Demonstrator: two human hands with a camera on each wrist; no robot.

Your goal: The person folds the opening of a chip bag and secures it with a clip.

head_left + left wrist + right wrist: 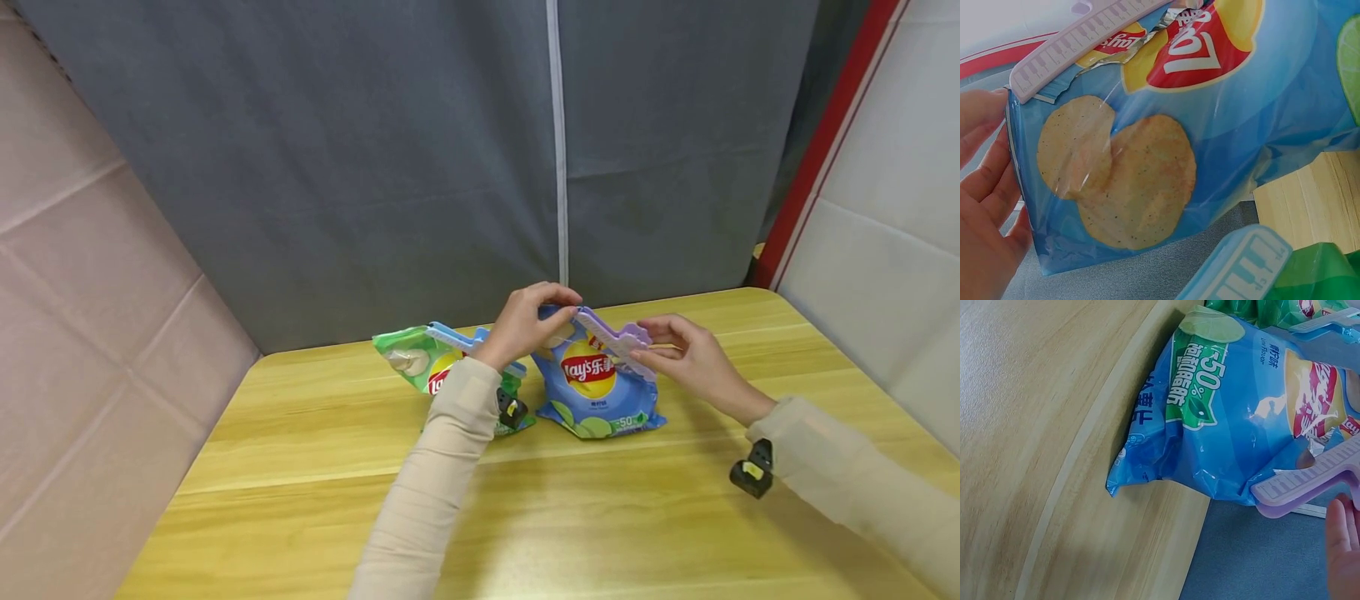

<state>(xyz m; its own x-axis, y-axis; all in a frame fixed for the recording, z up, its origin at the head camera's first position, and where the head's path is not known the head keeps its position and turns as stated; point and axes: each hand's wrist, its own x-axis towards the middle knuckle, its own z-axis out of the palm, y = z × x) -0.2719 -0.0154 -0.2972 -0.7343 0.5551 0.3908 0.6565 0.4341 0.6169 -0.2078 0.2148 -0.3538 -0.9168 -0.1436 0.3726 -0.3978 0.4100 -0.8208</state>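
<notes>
A blue bag of Lay's chips stands on the table, a purple clip slanting across its folded top. My left hand holds this bag at its upper left corner, thumb by the clip's end. In the left wrist view, the clip has piano-key markings and lies over the crumpled edge. Beside the clip's wide end is my right hand, its fingers fairly straight and close to the handle. The right wrist view shows only part of that hand at the frame's edge.
A green Lay's bag with a light blue clip is to the left, partly hidden by my left arm. The wooden table ends at a grey curtain; pale panels flank both sides.
</notes>
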